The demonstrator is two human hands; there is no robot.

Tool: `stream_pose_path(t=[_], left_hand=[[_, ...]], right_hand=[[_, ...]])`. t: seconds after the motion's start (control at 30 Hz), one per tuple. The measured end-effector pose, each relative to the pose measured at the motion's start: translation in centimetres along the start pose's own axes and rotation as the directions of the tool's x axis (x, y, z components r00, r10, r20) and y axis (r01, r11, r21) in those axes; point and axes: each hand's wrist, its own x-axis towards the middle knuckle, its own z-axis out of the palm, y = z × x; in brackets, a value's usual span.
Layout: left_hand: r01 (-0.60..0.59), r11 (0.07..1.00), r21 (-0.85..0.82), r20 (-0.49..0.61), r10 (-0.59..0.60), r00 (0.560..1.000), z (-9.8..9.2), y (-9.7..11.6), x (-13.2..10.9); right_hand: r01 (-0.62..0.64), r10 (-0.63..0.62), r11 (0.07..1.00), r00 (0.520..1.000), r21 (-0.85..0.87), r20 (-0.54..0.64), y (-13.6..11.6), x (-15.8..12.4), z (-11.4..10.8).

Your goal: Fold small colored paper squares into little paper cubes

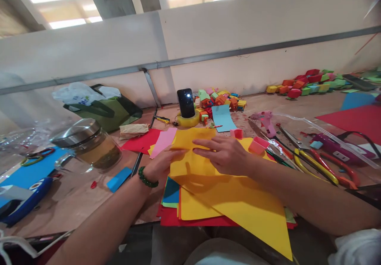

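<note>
A large yellow paper sheet (238, 201) lies at a slant over a stack of coloured paper, its lower corner hanging past the table's front edge. The sheet's upper part is raised and bent. My left hand (162, 162), with a green bead bracelet at the wrist, grips the sheet's left edge; some of its fingers are hidden by the paper. Across the raised part rests my right hand (223, 154), with fingers stretched out and apart. Beneath, blue paper (171, 192) and red paper (196, 221) show at the edges of the stack.
A glass tea jug (98, 150) stands left, near a blue tape dispenser (28, 203). Behind my hands, a phone (186, 103) leans on a tape roll (187, 121) beside piled paper cubes (220, 100). At right lie a pink glue gun (267, 123), scissors (293, 138) and pliers (317, 166).
</note>
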Motion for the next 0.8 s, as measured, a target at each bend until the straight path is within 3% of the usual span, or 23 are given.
stream_pose_path(t=[0.1, 0.17, 0.3, 0.43, 0.53, 0.7, 0.8], left_hand=[[0.114, 0.994, -0.001, 0.004, -0.114, 0.994, -0.6, 0.8, 0.0], [0.156, 0.987, -0.027, -0.007, -0.156, 0.988, -0.8, 1.2, 0.0], [0.116, 0.990, -0.082, -0.016, -0.118, 0.993, -0.6, 1.3, -0.1], [0.117, 0.988, -0.104, 0.013, -0.116, 0.993, -0.6, 1.1, 0.0], [0.113, 0.990, -0.090, 0.061, -0.108, 0.992, -1.1, 0.9, 0.0], [0.124, 0.991, -0.059, 0.238, -0.106, 0.965, -1.7, 0.5, 0.1], [0.106, 0.991, -0.084, 0.232, -0.084, 0.969, -1.7, 0.3, 0.3]], right_hand=[[-0.014, 0.011, 1.000, 0.987, -0.014, -0.160, 0.7, 0.0, -0.7], [-0.004, -0.005, 0.999, 0.981, -0.044, -0.195, 0.8, 0.3, -1.3], [-0.050, 0.045, 0.997, 0.996, -0.062, -0.076, 0.3, 0.7, -1.4], [-0.052, 0.048, 0.995, 0.997, 0.081, 0.056, 0.3, 0.1, -0.1], [-0.046, 0.039, 0.977, 0.999, 0.207, 0.035, 0.8, -0.3, 0.9], [-0.043, 0.053, 0.925, 0.999, 0.378, -0.014, 1.5, -0.3, 1.3], [-0.079, 0.091, 0.903, 0.996, 0.422, -0.008, 1.8, -0.2, 1.4]])
